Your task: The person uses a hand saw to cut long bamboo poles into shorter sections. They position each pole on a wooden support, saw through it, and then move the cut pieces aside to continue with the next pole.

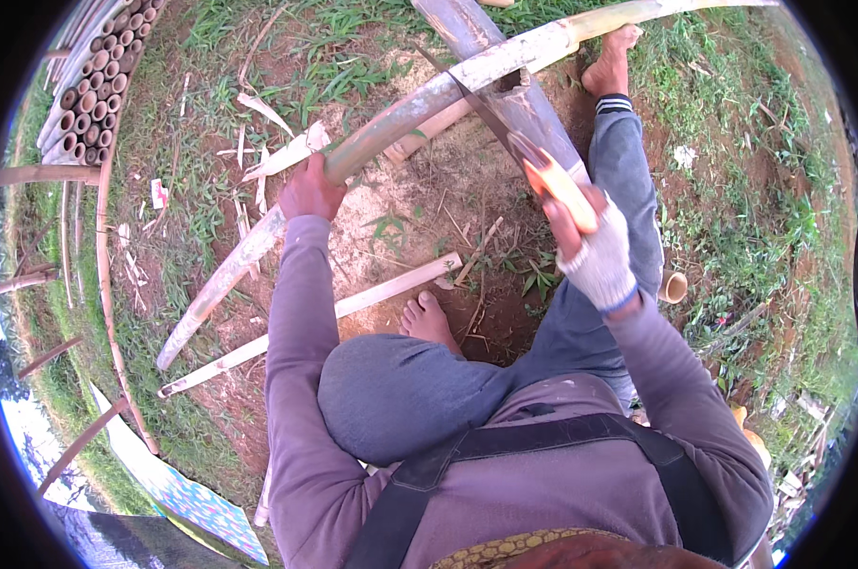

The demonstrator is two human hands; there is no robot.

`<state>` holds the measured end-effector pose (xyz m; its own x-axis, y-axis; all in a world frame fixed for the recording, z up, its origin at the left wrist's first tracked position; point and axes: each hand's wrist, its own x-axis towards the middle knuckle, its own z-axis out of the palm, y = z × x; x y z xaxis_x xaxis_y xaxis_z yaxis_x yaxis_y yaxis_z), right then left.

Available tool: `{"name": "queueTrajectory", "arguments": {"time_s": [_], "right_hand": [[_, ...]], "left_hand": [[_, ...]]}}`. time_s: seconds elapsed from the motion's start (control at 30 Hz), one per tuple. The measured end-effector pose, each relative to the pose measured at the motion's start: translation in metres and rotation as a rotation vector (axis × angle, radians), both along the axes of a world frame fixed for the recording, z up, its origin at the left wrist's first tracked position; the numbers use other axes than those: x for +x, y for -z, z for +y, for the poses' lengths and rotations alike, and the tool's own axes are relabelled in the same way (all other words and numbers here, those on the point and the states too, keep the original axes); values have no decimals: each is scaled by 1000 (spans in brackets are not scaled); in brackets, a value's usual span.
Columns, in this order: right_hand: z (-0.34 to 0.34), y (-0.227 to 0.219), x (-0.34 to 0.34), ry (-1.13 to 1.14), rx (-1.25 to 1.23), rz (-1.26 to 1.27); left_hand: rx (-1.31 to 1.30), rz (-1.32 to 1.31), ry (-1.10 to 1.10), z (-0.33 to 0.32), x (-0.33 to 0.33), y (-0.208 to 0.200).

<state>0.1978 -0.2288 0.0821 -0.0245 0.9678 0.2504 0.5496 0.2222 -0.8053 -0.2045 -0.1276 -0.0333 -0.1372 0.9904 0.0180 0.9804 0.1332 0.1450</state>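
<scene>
My left hand [312, 192] is closed round a long pale bamboo pole [396, 123] that slants from the lower left to the upper right. In my right hand [595, 248], which wears a white knit glove with bare fingertips, is the orange handle of a handsaw [488, 116]. Its dark blade lies across the pole, and the tip shows past the pole's far side. Under the pole, near the blade, runs a thicker grey bamboo log [543, 119] with a notch in it. My fingers hide part of the pole at the left grip.
My bare right foot [611, 62] is near the pole's upper part; my left foot [429, 321] is by a split bamboo strip [353, 303]. Stacked bamboo tubes [92, 109] lie far left behind a pole rail [106, 284]. A short bamboo piece [673, 286] lies beside my right leg.
</scene>
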Motion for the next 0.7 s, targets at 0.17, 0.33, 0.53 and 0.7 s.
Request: {"name": "queueTrajectory", "arguments": {"time_s": [0.17, 0.33, 0.53, 0.7], "right_hand": [[-59, 0, 37, -86, -9, -136], [93, 40, -31, -6, 226, -582], [-19, 22, 23, -145, 194, -202], [-27, 23, 22, -9, -1, -28]], "left_hand": [[-19, -12, -11, -6, 8, 5], [-19, -10, 9, 4, 15, 1], [-16, -18, -19, -11, -3, 5], [-30, -13, 3, -5, 4, 4]]}}
